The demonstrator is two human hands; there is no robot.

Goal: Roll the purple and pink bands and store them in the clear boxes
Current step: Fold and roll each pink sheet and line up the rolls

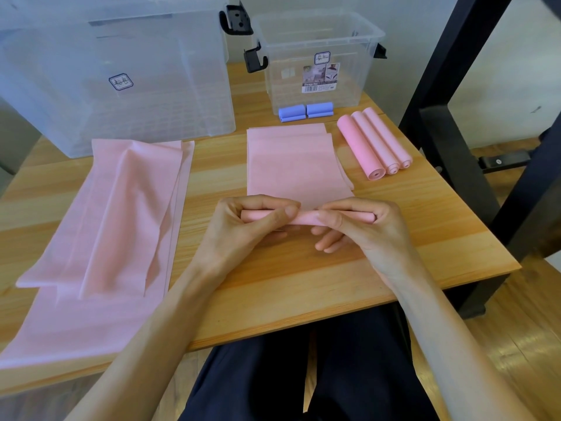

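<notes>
Both hands are curled round the rolled near end of a pink band [299, 165]. The left hand [243, 226] pinches the left part of the roll between thumb and bent fingers, and the right hand [358, 229] grips the right part the same way, its lower fingers loosely curled beneath. The thumbs nearly meet at the middle of the roll. Beyond the fingers the unrolled length of this band lies flat on the wooden table [303, 278], stretching away from the person.

Just past the right hand, to its far right, three finished pink rolls [373, 144] lie side by side, touching one another. Further out, past the flat end of the band, two purple rolls [306, 111] sit against the front wall of the small clear box [315, 56], which stands open with black latches at its sides. Left of the left hand a loose heap of unrolled pink bands [106, 223] spreads over the table and drapes past its near edge. Beyond that heap stands the large clear box [115, 65].
</notes>
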